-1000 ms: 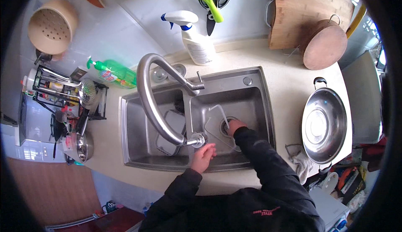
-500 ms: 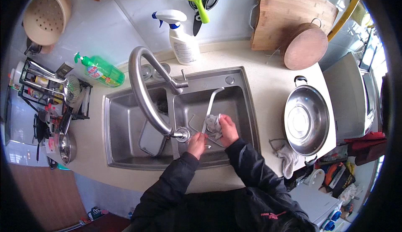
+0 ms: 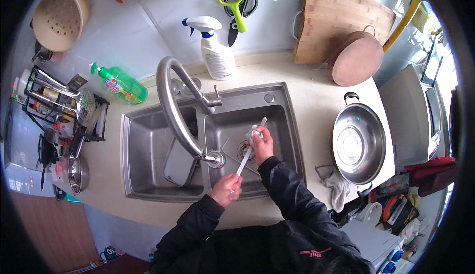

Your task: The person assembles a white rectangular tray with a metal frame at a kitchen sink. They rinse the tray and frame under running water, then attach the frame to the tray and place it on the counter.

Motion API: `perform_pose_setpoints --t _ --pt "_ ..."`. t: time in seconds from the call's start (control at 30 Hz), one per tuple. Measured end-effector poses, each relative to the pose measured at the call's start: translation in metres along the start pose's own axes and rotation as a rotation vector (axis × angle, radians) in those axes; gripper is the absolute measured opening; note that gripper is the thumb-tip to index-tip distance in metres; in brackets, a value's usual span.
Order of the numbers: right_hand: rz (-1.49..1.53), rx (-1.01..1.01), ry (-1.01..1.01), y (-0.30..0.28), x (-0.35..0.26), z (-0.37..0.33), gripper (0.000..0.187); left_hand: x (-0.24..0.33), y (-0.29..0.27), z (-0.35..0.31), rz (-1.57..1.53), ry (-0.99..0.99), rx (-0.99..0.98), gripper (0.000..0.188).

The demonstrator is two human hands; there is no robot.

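Observation:
A long, narrow white bar (image 3: 243, 164) slants over the right basin of the steel sink (image 3: 293, 140). My left hand (image 3: 227, 190) is closed around its near end, close to the basin's front edge. Farther up, my right hand (image 3: 262, 145) pinches a crumpled grey-white cloth (image 3: 255, 130) around the bar. The bar's far tip pokes out beyond the cloth. Below it, a thin bent pale rod (image 3: 228, 151) lies on the basin floor beside the drain (image 3: 243, 150). What exactly the bar belongs to cannot be made out.
The curved steel faucet (image 3: 166, 106) arches over the divider. A grey rectangular tray (image 3: 179, 162) leans in the left basin. A steel wok (image 3: 361, 143) and a grey rag (image 3: 338, 190) sit to the right. Behind the sink stand a spray bottle (image 3: 217, 59) and a green pump bottle (image 3: 121, 86).
My left hand has drawn back toward the front edge with the bar's near end. My right hand and the cloth have slid toward the bar's far end.

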State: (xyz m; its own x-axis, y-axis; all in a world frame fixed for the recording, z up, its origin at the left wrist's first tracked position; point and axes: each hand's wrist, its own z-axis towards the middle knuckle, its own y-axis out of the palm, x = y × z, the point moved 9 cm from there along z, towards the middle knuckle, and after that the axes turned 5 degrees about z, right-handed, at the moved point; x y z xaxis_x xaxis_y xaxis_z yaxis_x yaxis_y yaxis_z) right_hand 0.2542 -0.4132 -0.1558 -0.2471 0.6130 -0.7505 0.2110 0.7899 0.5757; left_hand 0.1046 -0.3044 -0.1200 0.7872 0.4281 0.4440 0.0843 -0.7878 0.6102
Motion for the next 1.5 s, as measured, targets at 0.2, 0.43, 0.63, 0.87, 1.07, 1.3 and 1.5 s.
perform_pose_setpoints --t 0.2,0.43,0.63,0.87,1.07,1.3,1.5 --pt "-0.538 -0.295 -0.192 0.050 0.019 -0.040 0.009 0.017 -0.018 0.016 -0.098 0.072 0.142 0.020" --pt "-0.772 -0.121 -0.552 0.006 -0.036 0.018 0.011 0.009 0.008 -0.017 -0.028 0.006 0.032 0.023" --pt "-0.860 0.007 -0.325 -0.041 -0.005 0.015 0.015 0.031 0.036 -0.021 -0.090 0.207 0.060 0.050" --pt "-0.148 -0.053 0.388 -0.045 0.065 -0.028 0.048 0.069 0.071 -0.023 1.052 0.988 0.327 0.032" --pt "-0.641 -0.054 0.019 -0.019 0.031 -0.042 0.055 0.071 0.051 0.011 0.561 0.841 0.106 0.024" --pt "-0.986 -0.496 -0.414 0.024 -0.014 -0.050 0.049 0.084 0.057 -0.002 0.475 0.899 0.076 0.034" --pt "-1.246 -0.682 -0.421 0.038 -0.018 -0.052 0.040 0.084 0.056 0.000 0.565 0.898 0.110 0.036"
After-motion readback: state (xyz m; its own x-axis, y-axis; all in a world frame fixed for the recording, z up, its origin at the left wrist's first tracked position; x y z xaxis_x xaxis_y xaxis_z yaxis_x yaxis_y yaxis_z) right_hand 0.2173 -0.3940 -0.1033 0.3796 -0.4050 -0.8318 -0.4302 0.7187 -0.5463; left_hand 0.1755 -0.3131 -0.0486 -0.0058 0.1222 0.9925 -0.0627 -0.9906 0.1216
